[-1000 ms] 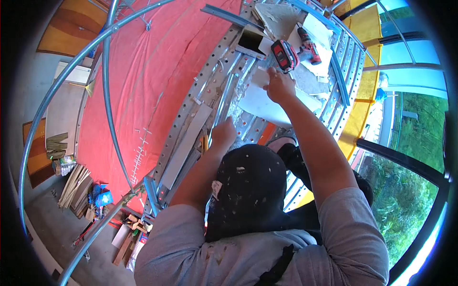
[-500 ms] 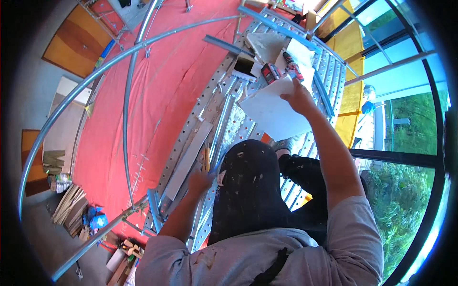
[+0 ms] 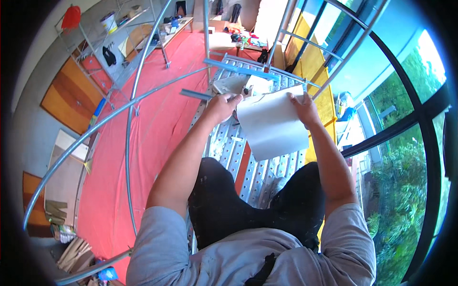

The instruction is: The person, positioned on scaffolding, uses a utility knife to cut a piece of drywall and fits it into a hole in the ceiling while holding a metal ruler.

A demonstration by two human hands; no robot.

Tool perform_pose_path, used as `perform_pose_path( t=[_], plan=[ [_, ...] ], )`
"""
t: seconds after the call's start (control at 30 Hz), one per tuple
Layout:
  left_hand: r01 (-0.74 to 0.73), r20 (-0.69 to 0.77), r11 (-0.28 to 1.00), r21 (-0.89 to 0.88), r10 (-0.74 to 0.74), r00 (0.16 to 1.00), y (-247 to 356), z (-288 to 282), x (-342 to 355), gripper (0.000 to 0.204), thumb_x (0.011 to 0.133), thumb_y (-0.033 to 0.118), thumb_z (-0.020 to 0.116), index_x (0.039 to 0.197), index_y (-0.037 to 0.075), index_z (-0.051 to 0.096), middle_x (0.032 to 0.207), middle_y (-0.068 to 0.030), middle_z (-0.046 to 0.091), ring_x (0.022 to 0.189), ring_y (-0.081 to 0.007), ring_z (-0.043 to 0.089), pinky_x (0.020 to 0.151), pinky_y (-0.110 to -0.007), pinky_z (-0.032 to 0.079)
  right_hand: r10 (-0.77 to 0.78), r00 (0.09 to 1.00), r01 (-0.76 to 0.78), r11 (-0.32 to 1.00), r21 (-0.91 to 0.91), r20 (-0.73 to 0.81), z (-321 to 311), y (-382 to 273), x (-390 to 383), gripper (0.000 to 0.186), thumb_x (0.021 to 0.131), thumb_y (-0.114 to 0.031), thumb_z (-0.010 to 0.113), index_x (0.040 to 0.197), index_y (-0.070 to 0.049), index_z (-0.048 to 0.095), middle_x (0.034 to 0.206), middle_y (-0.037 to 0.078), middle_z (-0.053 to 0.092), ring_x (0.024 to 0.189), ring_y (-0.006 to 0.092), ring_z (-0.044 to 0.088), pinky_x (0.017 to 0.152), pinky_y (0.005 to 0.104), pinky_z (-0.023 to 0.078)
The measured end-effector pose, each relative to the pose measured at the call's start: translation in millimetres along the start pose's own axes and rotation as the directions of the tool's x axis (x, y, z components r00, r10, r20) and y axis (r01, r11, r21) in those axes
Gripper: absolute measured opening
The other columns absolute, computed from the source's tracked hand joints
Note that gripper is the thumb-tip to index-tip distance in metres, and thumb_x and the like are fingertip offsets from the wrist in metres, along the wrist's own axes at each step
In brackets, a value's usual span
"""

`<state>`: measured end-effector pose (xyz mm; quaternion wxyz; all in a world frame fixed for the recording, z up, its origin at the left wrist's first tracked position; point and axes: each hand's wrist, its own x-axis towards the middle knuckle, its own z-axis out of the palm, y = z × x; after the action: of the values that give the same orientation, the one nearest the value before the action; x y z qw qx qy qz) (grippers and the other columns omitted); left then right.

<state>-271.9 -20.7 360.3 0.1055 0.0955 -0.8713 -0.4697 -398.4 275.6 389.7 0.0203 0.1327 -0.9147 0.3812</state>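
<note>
A white sheet (image 3: 274,126), paper or thin board, is held up over the perforated metal platform (image 3: 231,152) in front of my knees. My right hand (image 3: 305,110) pinches its upper right corner, thumb on the face. At the upper left edge my left hand (image 3: 222,107) is closed on the sheet, its thumb pointing right. The sheet hangs tilted, its lower corner nearest to me. Behind it, a whitish tray-like piece (image 3: 228,86) and a blue-grey metal channel (image 3: 241,69) are partly covered.
Steel scaffold tubes (image 3: 130,157) rise at my left, beyond the platform edge. Past them spreads a red cloth (image 3: 157,128) on the floor. Yellow boards (image 3: 312,57) and dark-framed windows (image 3: 424,114) run along the right. Another metal channel (image 3: 194,94) juts over the left edge.
My left hand has come up from low beside my left leg to the sheet's left edge. The sheet is raised off the platform. My view has tilted up.
</note>
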Motion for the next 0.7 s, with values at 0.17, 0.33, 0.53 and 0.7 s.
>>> perform_pose_path(
  t=[0.17, 0.33, 0.53, 0.7],
  plan=[
    [-0.047, -0.081, 0.987, 0.156, 0.060, 0.995, 17, 34, 0, 0.053, 0.098, 0.052, 0.056, 0.116, 0.004, 0.070, 0.106, -0.0283, 0.070, 0.104, -0.0433, 0.067, 0.087, -0.048, 0.053, 0.064, 0.996, -0.079, 0.959, 0.272, 0.063, -5, 15, -20, 0.086, 0.089, -0.058, 0.069, 0.136, 0.011, 0.049, 0.117, 0.030, 0.066, 0.109, 0.0387, 0.066, 0.092, 0.0424, 0.053],
    [-0.034, -0.121, 0.973, 0.227, 0.063, 0.991, 14, 62, 1, 0.058, 0.099, 0.053, 0.051, 0.111, 0.000, 0.071, 0.098, -0.0289, 0.070, 0.097, -0.0463, 0.067, 0.086, -0.051, 0.052, 0.052, 0.997, -0.041, 0.985, 0.165, -0.060, 5, 40, -13, 0.090, 0.088, -0.059, 0.070, 0.137, 0.014, 0.048, 0.118, 0.031, 0.066, 0.110, 0.0397, 0.066, 0.092, 0.0423, 0.053],
    [0.030, -0.250, 0.976, 0.216, 0.026, 0.968, 5, 83, 17, 0.062, 0.101, 0.053, 0.046, 0.103, -0.003, 0.072, 0.096, -0.0304, 0.069, 0.094, -0.0489, 0.065, 0.083, -0.052, 0.051, 0.045, 0.996, -0.040, 0.996, 0.081, -0.072, 9, 37, -8, 0.091, 0.087, -0.063, 0.067, 0.134, 0.014, 0.050, 0.120, 0.036, 0.063, 0.114, 0.0457, 0.063, 0.095, 0.0455, 0.052],
    [0.354, -0.252, 0.934, 0.038, -0.334, 0.908, 20, 110, 40, 0.070, 0.102, 0.055, 0.039, 0.104, -0.007, 0.071, 0.105, -0.0332, 0.068, 0.106, -0.0483, 0.063, 0.091, -0.052, 0.049, 0.021, 0.992, -0.025, 0.999, -0.032, -0.124, -6, 61, -7, 0.090, 0.088, -0.063, 0.066, 0.132, 0.014, 0.051, 0.114, 0.035, 0.065, 0.109, 0.0463, 0.065, 0.093, 0.0459, 0.053]
  ],
)
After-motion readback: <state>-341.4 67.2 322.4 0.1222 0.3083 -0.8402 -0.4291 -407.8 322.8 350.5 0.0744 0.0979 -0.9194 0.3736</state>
